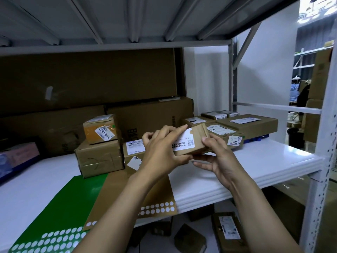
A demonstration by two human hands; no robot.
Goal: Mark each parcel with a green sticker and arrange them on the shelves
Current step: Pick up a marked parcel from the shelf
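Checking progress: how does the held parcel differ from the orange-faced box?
The held parcel is plain brown, gripped aloft by left hand and right hand; the orange-faced box rests on a carton. The orange-faced box shows a green dot; the held parcel shows none. Both carry white labels.

The white shelf (pixel 264 157) bears a green sticker sheet (pixel 73 198), a brown sheet (pixel 162 194), stacked parcels (pixel 98 157) and flat boxes (pixel 251 123).
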